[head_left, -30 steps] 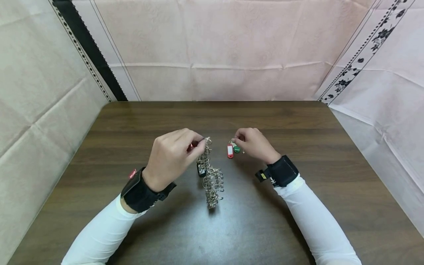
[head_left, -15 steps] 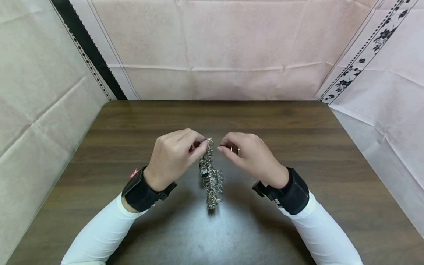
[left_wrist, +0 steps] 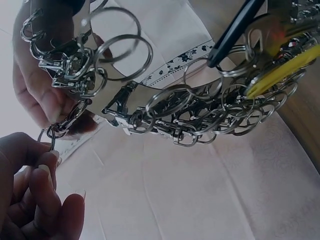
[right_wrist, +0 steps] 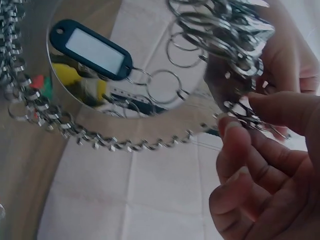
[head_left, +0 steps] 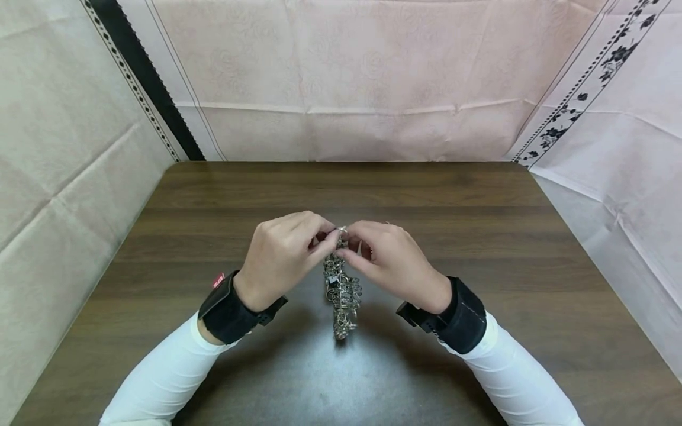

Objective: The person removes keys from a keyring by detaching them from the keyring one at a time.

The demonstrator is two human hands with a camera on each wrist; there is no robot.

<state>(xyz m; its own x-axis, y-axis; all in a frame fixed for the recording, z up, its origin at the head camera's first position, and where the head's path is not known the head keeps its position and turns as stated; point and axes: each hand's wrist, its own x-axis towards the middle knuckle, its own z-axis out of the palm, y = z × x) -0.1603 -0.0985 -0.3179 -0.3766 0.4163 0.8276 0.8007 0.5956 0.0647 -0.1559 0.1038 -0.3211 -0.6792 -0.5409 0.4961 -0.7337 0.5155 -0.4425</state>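
Note:
Between my hands hangs a curved, smooth band point(left_wrist: 165, 89) hung with many metal key rings and swivel clasps; the head view shows it as a narrow silver bundle point(head_left: 341, 293). My left hand point(head_left: 282, 254) grips its top end, and in the left wrist view finger and thumb pinch a small metal ring point(left_wrist: 51, 141). My right hand point(head_left: 391, 260) meets it from the other side, its fingers pinching a metal clasp point(right_wrist: 245, 112). A dark blue key tag point(right_wrist: 92, 50) with a white label hangs inside the curve. A yellow tag point(left_wrist: 282, 72) shows too.
The brown wooden table point(head_left: 240, 355) lies under both hands. Pale cloth walls point(head_left: 341, 71) stand behind and at the sides. Black bands are strapped round both wrists, one being the right wristband point(head_left: 460, 313).
My right hand has come leftward from beside the bundle to meet my left hand. The red and green tags hanging from it earlier are hidden in the head view. My left hand has barely shifted.

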